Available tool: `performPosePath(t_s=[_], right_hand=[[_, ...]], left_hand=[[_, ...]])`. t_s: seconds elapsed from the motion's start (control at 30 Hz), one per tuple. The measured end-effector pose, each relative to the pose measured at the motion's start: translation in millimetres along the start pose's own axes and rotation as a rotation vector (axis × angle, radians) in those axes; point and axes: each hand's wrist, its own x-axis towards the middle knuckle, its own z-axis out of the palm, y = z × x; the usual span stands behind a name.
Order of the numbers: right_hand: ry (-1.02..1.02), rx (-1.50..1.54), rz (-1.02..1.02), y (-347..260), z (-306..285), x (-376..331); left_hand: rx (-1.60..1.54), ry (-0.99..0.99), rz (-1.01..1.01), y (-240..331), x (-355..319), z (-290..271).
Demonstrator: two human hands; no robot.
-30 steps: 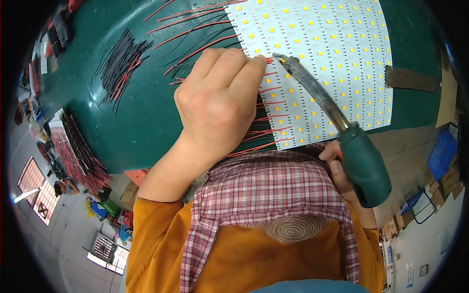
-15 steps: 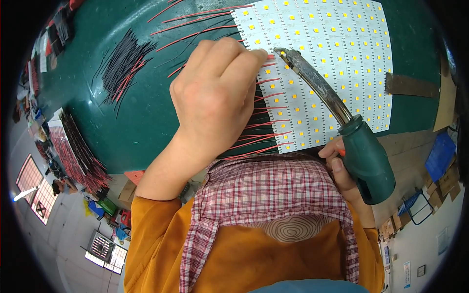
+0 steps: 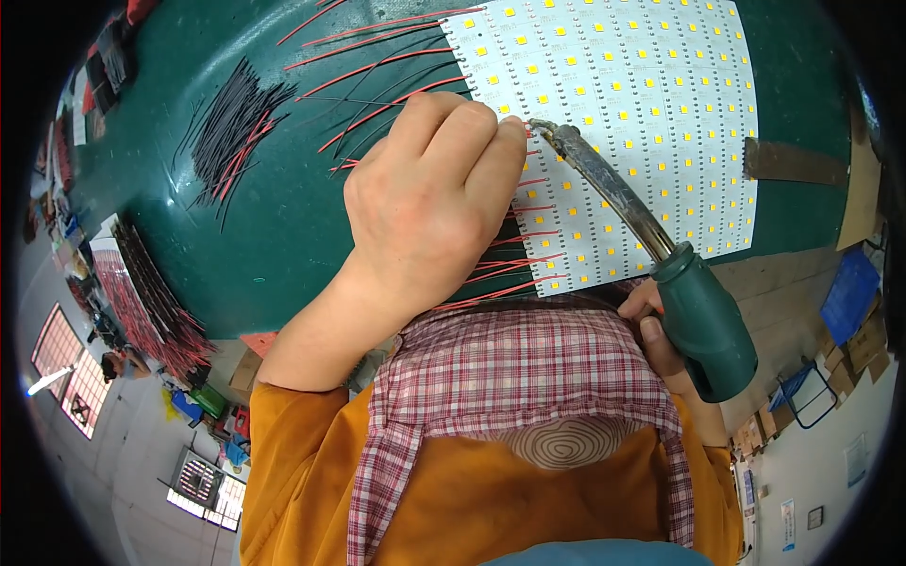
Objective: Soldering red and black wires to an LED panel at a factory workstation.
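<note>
A white LED board (image 3: 661, 90) dotted with yellow LEDs lies on the green table, with red and black wires along its left edge. My left hand (image 3: 429, 189) is closed at that edge, its thumb and forefinger pinching a thin red wire (image 3: 528, 126), mostly hidden by the fingers. My right hand (image 3: 658, 330) grips a soldering iron (image 3: 706, 316) by its dark green handle, which covers part of the fingers. The iron's bent metal tip rests at or just above the board's edge pads, close beside my left fingertips; contact cannot be made out.
On the green table (image 3: 255, 274), a pile of loose black and red wires (image 3: 234, 132) lies to the left. Nearer the table's left edge sits a thick bundle of wires (image 3: 151, 292). A dark brown strip (image 3: 795, 163) touches the board's right side.
My left hand has shifted nearer to me and slightly right along the board's edge. The iron's tip has come down the same way, staying beside my fingertips.
</note>
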Motion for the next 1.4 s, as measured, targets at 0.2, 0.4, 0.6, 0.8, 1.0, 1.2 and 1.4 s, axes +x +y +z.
performPosePath(t_s=[0.2,0.4,0.6,0.8,1.0,1.2,1.4], right_hand=[[-0.046,-0.068,0.058,-5.6,-8.0,2.7],[-0.016,0.271,0.145,-3.2,-3.5,2.7],[0.015,0.373,0.176,-12.2,-4.9,10.9],[0.062,0.237,0.052,-5.3,4.1,7.7],[-0.017,0.04,-0.015,-10.2,-2.3,14.0],[0.03,0.159,0.109,-9.4,2.3,12.5],[0.049,0.048,0.038,-8.3,-2.7,13.6]], left_hand=[[0.005,-0.014,-0.007,0.9,0.5,-0.6],[0.049,0.058,0.078,-5.0,-2.5,6.7],[-0.08,0.047,-0.005,-15.8,4.1,0.3],[-0.055,0.052,-0.089,-11.7,5.6,2.0],[-0.026,0.051,-0.08,-9.7,6.6,2.8],[0.063,0.096,-0.014,-12.9,6.6,7.9],[0.094,0.042,-0.037,-9.1,10.1,5.9]])
